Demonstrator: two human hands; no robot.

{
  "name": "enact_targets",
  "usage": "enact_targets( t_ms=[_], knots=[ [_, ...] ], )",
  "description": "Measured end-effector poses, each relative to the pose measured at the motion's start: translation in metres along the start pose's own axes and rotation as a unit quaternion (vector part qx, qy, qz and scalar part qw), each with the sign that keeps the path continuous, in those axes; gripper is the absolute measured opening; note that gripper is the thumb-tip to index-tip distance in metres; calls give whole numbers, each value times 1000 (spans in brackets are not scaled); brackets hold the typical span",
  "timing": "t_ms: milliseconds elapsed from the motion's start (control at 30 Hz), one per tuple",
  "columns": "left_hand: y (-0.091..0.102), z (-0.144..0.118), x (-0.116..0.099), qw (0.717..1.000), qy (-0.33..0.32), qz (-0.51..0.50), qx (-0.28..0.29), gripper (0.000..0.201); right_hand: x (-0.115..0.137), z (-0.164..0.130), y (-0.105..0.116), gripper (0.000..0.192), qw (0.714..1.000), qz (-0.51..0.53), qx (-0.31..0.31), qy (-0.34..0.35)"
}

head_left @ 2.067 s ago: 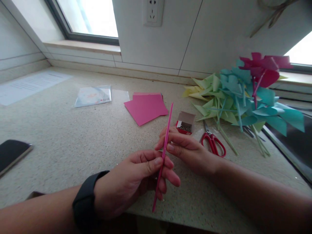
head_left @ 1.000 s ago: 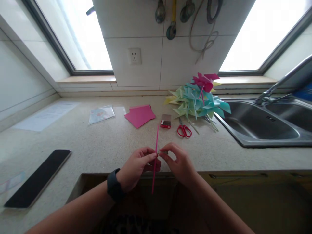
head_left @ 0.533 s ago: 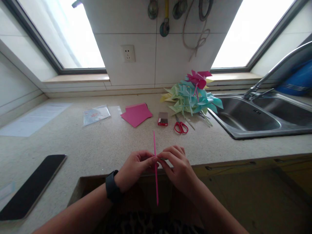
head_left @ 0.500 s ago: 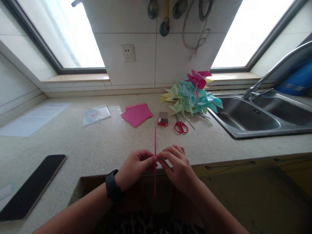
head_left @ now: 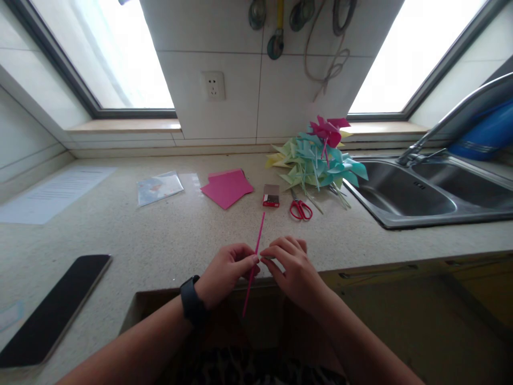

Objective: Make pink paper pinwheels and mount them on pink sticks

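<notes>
Table (head_left: 160, 235) edge lies under both hands, left hand (head_left: 226, 270) and right hand (head_left: 290, 267), each grip pinched shut on a thin pink stick (head_left: 254, 256) held tilted, perhaps with something small between the fingertips; a loose pinch could drop it off the edge.

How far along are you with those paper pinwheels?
Done: a pile of finished pinwheels lies beside the sink. In hand: left hand and right hand pinch a pink stick that has no wheel on it. Left: pink paper sheets lie flat and unfolded, near the red scissors.
</notes>
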State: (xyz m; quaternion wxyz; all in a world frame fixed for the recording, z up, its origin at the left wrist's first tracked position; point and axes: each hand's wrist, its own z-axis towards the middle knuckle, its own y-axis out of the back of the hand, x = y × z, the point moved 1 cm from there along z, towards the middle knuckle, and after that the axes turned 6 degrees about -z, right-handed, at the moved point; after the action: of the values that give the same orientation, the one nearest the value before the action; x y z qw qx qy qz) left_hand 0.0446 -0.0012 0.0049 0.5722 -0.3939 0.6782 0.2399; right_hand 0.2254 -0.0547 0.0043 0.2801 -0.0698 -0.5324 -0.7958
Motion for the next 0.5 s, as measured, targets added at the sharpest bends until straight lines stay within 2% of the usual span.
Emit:
enact_targets(
  t_ms=[200, 333, 400, 500],
  knots=[
    [6, 5, 3, 998, -7, 62, -2, 27, -5, 3, -7, 7, 999, -8, 42, 8],
    [12, 9, 1, 995, 7, 93, 23, 27, -14, 3, -1, 23, 998, 5, 66, 15],
    [15, 10, 0, 994, 20, 99, 41, 27, -30, 8, 6, 22, 998, 0, 52, -17],
    [18, 12, 1, 992, 38, 104, 60, 28, -69, 24, 16, 26, 993, -53, -1, -106]
  ],
)
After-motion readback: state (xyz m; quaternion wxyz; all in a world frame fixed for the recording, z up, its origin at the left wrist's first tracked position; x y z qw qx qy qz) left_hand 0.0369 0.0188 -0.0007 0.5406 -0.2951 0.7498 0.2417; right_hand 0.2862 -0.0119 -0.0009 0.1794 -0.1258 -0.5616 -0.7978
